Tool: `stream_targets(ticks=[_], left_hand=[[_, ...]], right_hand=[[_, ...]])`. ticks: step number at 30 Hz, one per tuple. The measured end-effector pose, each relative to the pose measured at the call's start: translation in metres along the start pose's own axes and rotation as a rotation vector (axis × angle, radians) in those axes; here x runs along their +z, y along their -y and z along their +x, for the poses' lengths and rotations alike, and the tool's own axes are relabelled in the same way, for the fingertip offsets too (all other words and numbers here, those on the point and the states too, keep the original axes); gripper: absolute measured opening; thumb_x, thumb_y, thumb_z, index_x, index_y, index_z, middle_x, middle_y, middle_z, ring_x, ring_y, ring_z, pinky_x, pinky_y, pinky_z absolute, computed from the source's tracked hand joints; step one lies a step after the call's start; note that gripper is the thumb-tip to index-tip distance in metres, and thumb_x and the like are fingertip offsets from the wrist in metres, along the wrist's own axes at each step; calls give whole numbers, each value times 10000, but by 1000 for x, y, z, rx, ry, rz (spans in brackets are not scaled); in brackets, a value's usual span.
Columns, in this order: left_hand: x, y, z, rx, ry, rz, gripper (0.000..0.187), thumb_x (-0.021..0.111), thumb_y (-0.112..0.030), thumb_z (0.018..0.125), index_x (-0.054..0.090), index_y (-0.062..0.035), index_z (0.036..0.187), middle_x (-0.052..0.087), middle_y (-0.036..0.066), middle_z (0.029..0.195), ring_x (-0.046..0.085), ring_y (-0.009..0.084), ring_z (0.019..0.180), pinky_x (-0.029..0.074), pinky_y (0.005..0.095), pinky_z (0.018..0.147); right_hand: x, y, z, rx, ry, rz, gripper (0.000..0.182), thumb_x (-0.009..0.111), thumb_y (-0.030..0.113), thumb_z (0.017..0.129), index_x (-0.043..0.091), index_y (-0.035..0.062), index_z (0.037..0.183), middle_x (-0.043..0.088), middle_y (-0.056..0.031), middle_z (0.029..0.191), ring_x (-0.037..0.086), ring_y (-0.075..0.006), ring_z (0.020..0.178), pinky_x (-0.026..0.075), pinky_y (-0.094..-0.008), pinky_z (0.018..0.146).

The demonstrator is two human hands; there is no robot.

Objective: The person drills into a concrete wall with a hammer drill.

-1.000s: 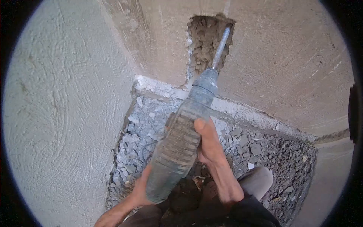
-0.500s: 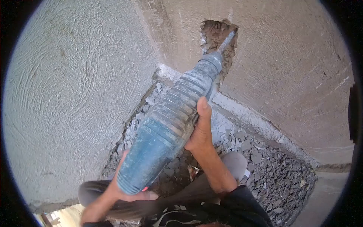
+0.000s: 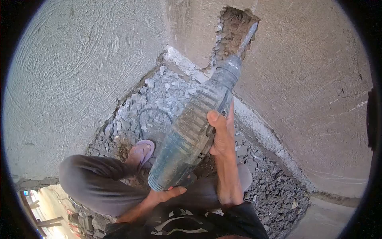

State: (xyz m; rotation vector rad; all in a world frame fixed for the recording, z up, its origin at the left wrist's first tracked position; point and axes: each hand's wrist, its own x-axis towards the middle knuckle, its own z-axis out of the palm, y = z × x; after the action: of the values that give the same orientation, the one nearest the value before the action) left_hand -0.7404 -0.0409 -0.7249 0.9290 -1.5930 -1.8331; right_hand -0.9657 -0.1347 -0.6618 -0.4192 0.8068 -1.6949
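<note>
A dusty blue-green demolition hammer (image 3: pixel 187 133) lies slantwise in front of me, its nose up and to the right. My right hand (image 3: pixel 223 135) is wrapped round its right side near the middle, thumb on top of the ribbed housing. At the rear end, my left hand (image 3: pixel 165 194) grips the tool from below, its fingers mostly hidden. The chisel bit (image 3: pixel 248 38) reaches into a rough hole (image 3: pixel 234 30) broken in the wall, its tip against the hole's right edge.
A brown plastered wall (image 3: pixel 302 71) meets a grey textured wall (image 3: pixel 95 79) in a corner. Broken rubble (image 3: pixel 278 199) covers the ground between. A dark cable (image 3: pixel 145 111) curves over pale debris. My bent knee (image 3: pixel 75 175) and sandalled foot (image 3: pixel 141 153) are at left.
The hammer's rear has swung right and both hands have moved with it, still gripping. The view has shifted, bringing my foot and the cable into sight. The bit stays at the hole's right edge.
</note>
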Motion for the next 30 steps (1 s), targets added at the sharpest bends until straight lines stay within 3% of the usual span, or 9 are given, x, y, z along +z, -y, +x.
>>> stream_targets(ticks=[2, 4, 5, 11, 13, 16, 23, 25, 30], left_hand=[[3, -2, -1, 25, 30, 77, 628, 765, -4, 797, 510, -19, 1371, 651, 97, 1230, 620, 217, 1126, 473, 340, 975], [11, -8, 3, -80, -8, -165, 593, 722, -16, 760, 529, 17, 1320, 632, 156, 1247, 581, 274, 1209, 406, 424, 1080], [10, -6, 5, -80, -3, -168, 593, 722, -16, 760, 529, 17, 1320, 632, 156, 1247, 581, 274, 1209, 406, 424, 1080], [-7, 14, 17, -3, 36, -304, 533, 746, -19, 814, 566, -34, 1316, 679, 78, 1163, 638, 198, 1083, 488, 352, 962], [-18, 26, 21, 32, 192, -78, 520, 648, 3, 794, 515, 21, 1297, 599, 89, 1115, 566, 224, 1096, 410, 410, 1036], [-19, 26, 23, -70, 190, -240, 499, 628, -7, 802, 505, 22, 1284, 576, 73, 1083, 549, 211, 1058, 402, 402, 1024], [-44, 35, 38, -81, 269, -311, 520, 624, -7, 799, 477, 21, 1296, 566, 68, 1076, 542, 208, 1073, 391, 404, 1042], [-52, 35, 41, 215, 255, 6, 459, 637, -15, 800, 533, 11, 1247, 574, 57, 1043, 554, 198, 1049, 412, 393, 1026], [-41, 77, 18, 27, 190, 55, 224, 755, -132, 792, 741, -84, 1010, 703, 104, 1074, 647, 295, 1038, 463, 427, 980]], right_hand=[[-4, 2, -2, 8, -31, -29, 942, 814, 258, 767, 218, 57, 1469, 585, -163, 1150, 679, -269, 960, 636, -437, 751], [-5, 7, -2, 74, -38, -18, 1273, 851, 206, 710, -81, 46, 1563, 555, -235, 1266, 625, -311, 1078, 565, -453, 869], [-4, 7, -2, 71, -43, -21, 1273, 851, 206, 710, -81, 46, 1563, 555, -235, 1266, 625, -311, 1078, 565, -453, 869], [5, 2, 7, 17, -141, -93, 1277, 859, 199, 699, -69, 47, 1564, 575, -230, 1248, 626, -309, 1082, 537, -449, 917], [11, 2, 8, 17, -146, -147, 1204, 850, 202, 697, 28, 51, 1563, 581, -211, 1235, 619, -301, 1090, 527, -443, 933], [11, -2, 13, -63, -168, -238, 1017, 805, 228, 711, 196, 66, 1510, 579, -181, 1202, 652, -292, 1036, 591, -453, 857], [33, -5, 24, -70, -285, -255, 967, 822, 210, 683, 273, 68, 1467, 580, -159, 1190, 615, -263, 1064, 529, -411, 926], [38, -4, 26, -80, -233, -234, 984, 823, 211, 679, 263, 64, 1474, 569, -176, 1213, 619, -278, 1066, 545, -421, 910], [38, -2, 28, -65, -197, -173, 1030, 826, 207, 669, 234, 56, 1498, 574, -195, 1226, 630, -290, 1074, 569, -441, 878]])
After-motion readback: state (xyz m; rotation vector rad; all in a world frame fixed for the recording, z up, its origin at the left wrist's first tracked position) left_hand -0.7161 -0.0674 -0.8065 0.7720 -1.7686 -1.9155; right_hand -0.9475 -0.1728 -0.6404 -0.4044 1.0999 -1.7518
